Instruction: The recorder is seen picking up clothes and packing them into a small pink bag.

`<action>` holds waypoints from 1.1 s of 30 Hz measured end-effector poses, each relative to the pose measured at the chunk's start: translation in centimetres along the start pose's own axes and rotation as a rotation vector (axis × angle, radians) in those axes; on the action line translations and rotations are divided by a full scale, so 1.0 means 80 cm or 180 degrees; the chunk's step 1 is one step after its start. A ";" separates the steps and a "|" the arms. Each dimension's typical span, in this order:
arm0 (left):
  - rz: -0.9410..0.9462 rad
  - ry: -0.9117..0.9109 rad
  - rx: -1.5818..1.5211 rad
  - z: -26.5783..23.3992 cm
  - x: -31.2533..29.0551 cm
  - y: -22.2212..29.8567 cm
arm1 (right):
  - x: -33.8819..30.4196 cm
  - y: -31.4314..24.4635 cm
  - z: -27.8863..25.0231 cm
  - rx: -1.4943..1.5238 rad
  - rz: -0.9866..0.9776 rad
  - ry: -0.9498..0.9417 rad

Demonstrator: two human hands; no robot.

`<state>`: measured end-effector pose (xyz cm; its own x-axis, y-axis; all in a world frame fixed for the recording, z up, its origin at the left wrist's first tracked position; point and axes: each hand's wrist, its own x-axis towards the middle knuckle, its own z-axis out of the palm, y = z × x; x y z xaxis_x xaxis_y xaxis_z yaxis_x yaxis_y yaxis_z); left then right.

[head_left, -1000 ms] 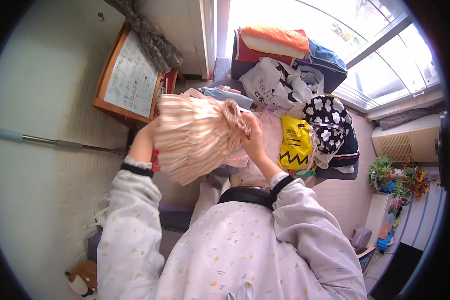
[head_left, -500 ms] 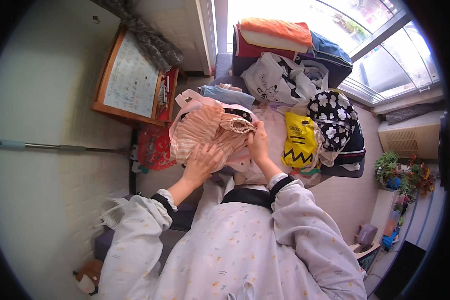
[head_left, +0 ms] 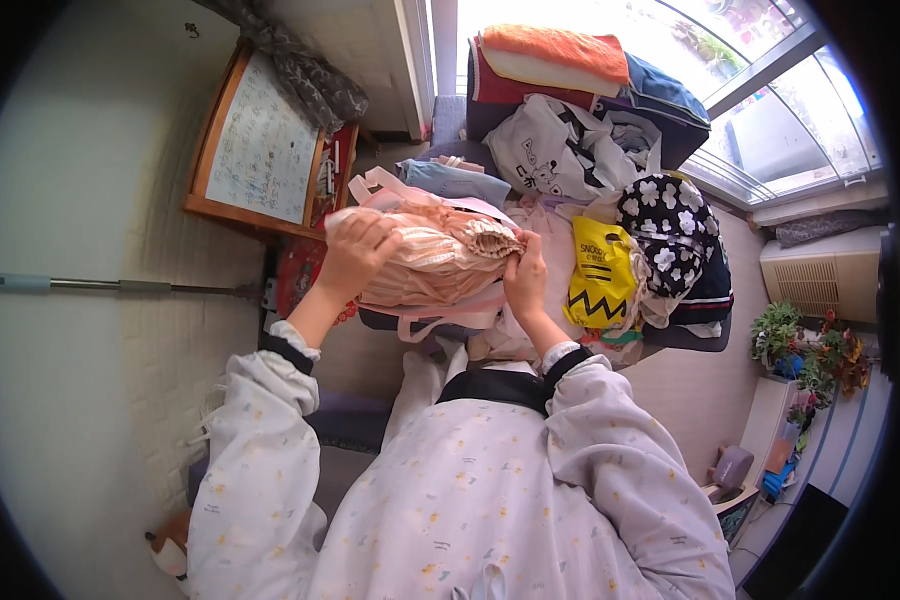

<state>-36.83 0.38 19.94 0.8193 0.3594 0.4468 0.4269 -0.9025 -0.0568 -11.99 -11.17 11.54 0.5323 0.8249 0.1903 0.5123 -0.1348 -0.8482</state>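
Note:
A peach-and-white striped garment (head_left: 425, 265) with a gathered elastic opening is stretched between my hands. My left hand (head_left: 362, 246) grips its left end, fingers curled over the cloth. At the right, my right hand (head_left: 526, 278) pinches the edge beside the gathered opening. Under the garment lies a pink bag (head_left: 450, 318); its handles stick out at the far and near sides. Folded light-blue cloth (head_left: 455, 182) lies just beyond. What else is beneath the garment is hidden.
Right of my hands are a yellow plastic bag (head_left: 600, 275) and a black flowered item (head_left: 670, 235). Behind sit a white printed bag (head_left: 540, 150) and a folded orange towel (head_left: 555, 52). A wood-framed whiteboard (head_left: 260, 140) stands at the left, near a horizontal pole (head_left: 90, 286).
My left hand has gone from lying flat on the garment to gripping its left end, farther left and higher. The garment is lifted and stretched; more of the pink bag shows below it.

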 end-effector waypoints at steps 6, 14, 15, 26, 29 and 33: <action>-0.0422 -0.3777 -0.1410 0.057 -0.048 0.013 | 0.003 -0.001 -0.002 -0.0705 0.0059 -0.0490; 0.0381 -0.1243 -0.0218 0.161 -0.015 0.026 | -0.002 -0.005 0.012 -0.1687 -0.0204 -0.0876; 0.0568 -0.1066 0.0116 0.177 -0.020 0.022 | -0.002 -0.010 0.014 -0.1940 -0.0529 -0.0941; -0.1465 -0.3427 0.0557 0.161 -0.022 0.006 | 0.027 0.009 0.001 -0.2659 -0.2483 -0.1877; -0.2120 -0.3690 0.0541 0.158 -0.021 0.006 | 0.035 0.018 0.014 -0.2867 -0.1858 -0.1726; -0.2019 -0.3935 0.1280 0.151 0.010 0.037 | 0.039 0.023 0.033 -0.2950 -0.1536 -0.1551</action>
<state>-30.28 0.84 9.35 0.1663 0.8253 -0.5397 0.7433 -0.4646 -0.4813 -11.21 -7.39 9.29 -0.0671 0.9976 0.0138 0.9977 0.0673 -0.0118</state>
